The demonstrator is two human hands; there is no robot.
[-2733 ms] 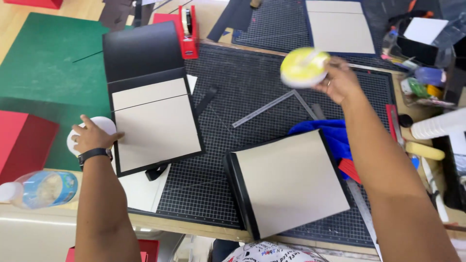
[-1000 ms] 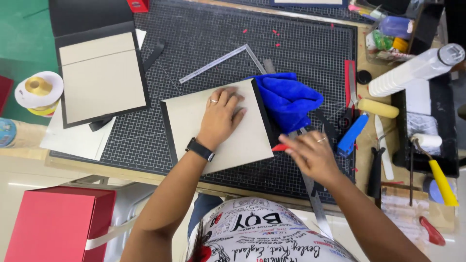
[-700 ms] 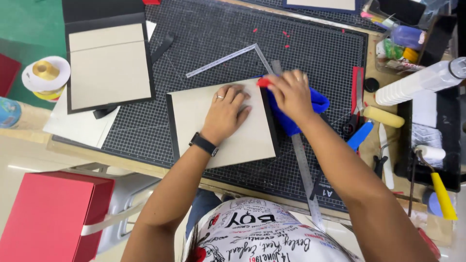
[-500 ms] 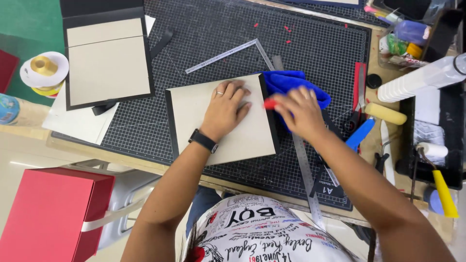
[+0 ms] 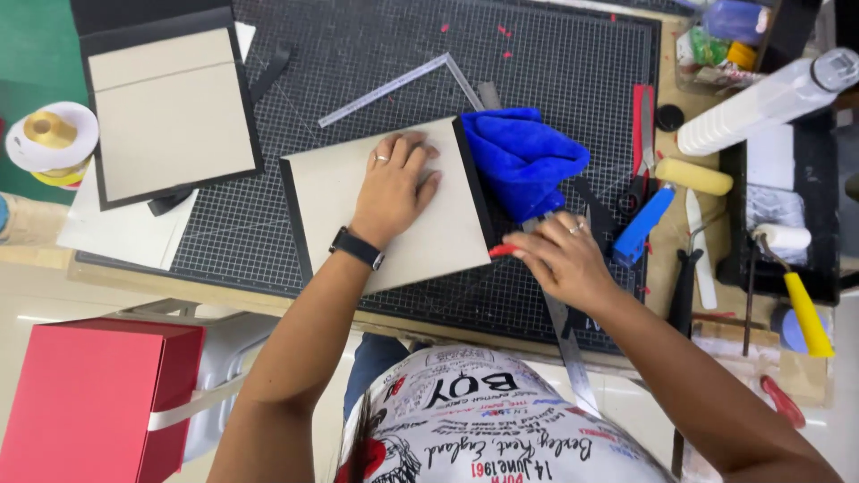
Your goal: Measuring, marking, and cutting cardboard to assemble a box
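My left hand (image 5: 396, 186) lies flat, fingers spread, on a beige board with black edges (image 5: 340, 201) that rests on the black cutting mat (image 5: 555, 63). At the board's lower right corner, my right hand (image 5: 557, 261) pinches a small red tool (image 5: 500, 251) against the black edge. A blue cloth (image 5: 521, 159) lies bunched just right of the board, above my right hand. A long steel ruler (image 5: 565, 340) runs under my right hand toward the table's front edge.
A second black-edged beige board (image 5: 170, 107) sits at the upper left beside a tape roll (image 5: 49, 139). A metal square (image 5: 394, 85) lies behind the work. Rollers, scissors, a blue knife (image 5: 642, 225) and a tray crowd the right. A red box (image 5: 89, 402) stands below left.
My right hand has slid down the board's right edge from the top corner to the bottom corner with the red tool. My left hand stays pressed on the board.
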